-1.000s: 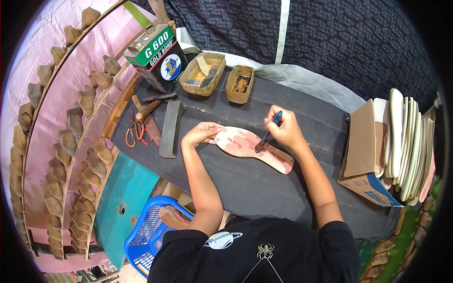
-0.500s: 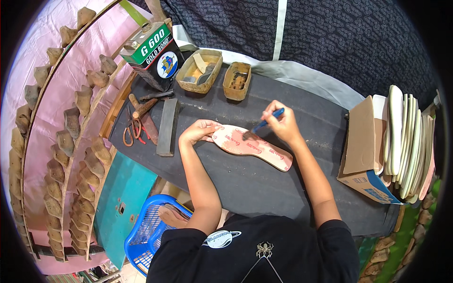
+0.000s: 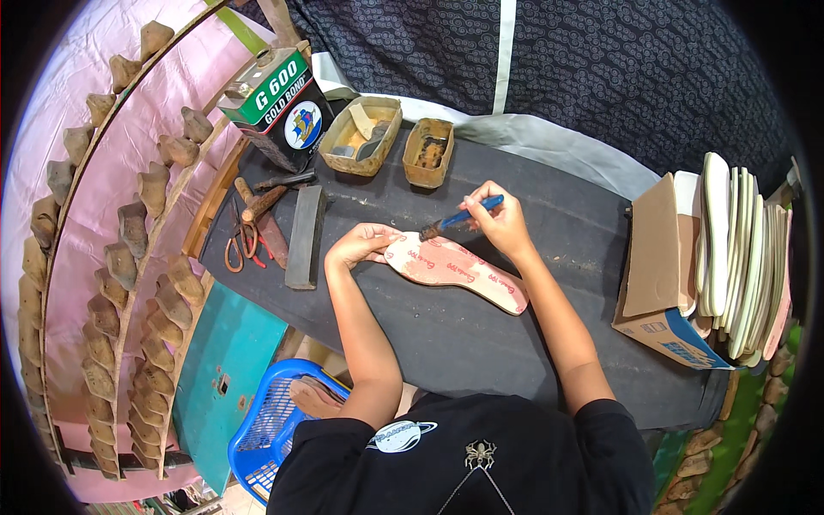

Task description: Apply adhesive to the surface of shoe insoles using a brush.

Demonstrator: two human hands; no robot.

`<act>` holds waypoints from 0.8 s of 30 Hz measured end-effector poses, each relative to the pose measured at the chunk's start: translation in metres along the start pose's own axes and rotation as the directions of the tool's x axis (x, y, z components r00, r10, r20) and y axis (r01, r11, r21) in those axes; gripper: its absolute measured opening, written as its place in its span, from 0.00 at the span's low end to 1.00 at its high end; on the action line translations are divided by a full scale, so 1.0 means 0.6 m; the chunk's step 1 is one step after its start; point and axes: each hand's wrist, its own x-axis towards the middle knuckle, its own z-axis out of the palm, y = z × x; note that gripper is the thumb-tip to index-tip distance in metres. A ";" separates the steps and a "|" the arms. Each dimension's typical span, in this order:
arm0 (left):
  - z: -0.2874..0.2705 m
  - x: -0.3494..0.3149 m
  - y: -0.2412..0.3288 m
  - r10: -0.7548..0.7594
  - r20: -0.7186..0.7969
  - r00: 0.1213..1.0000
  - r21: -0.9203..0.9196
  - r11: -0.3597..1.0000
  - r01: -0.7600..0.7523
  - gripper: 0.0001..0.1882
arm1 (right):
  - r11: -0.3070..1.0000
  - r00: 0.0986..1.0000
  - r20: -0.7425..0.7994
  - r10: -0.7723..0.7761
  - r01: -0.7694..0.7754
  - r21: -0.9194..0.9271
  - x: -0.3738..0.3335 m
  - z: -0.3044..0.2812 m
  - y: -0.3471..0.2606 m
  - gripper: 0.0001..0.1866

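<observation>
A pink insole [image 3: 459, 273] with red print lies on the dark tabletop, its broad end to the left and its narrow end to the lower right. At the broad end, my left hand [image 3: 365, 245] grips the insole's edge between thumb and fingers. Closed round the blue handle of a paintbrush [image 3: 463, 216] is my right hand [image 3: 499, 221]. The brush's dark bristles meet the upper edge of the insole, close to my left fingers. Part of the insole's surface looks darker and wet.
A metal can [image 3: 283, 107] and two crusted tubs, a larger one [image 3: 362, 137] and a smaller one [image 3: 427, 153], stand behind. A grey block [image 3: 305, 239], a hammer [image 3: 262, 202] and scissors [image 3: 240, 240] lie left. A cardboard box [image 3: 657, 266] of upright insoles stands right; a blue basket [image 3: 257, 429] sits below.
My right hand has moved the brush left and a little up, from the middle of the insole toward its broad end. My left hand keeps its hold.
</observation>
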 end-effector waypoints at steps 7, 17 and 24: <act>-0.001 0.000 0.002 -0.001 -0.014 1.000 0.011 1.000 0.001 0.13 | 0.998 0.997 -0.046 -0.055 0.055 -0.006 -0.003 -0.049 0.000 0.09; -0.001 0.002 0.000 -0.006 -0.017 1.000 0.004 1.000 0.007 0.13 | 0.999 0.999 -0.053 -0.002 0.005 0.049 0.003 -0.008 0.012 0.09; -0.005 0.005 -0.003 0.012 -0.038 0.999 0.021 1.000 -0.011 0.13 | 0.998 0.998 -0.033 -0.061 0.061 -0.004 -0.002 -0.042 0.008 0.08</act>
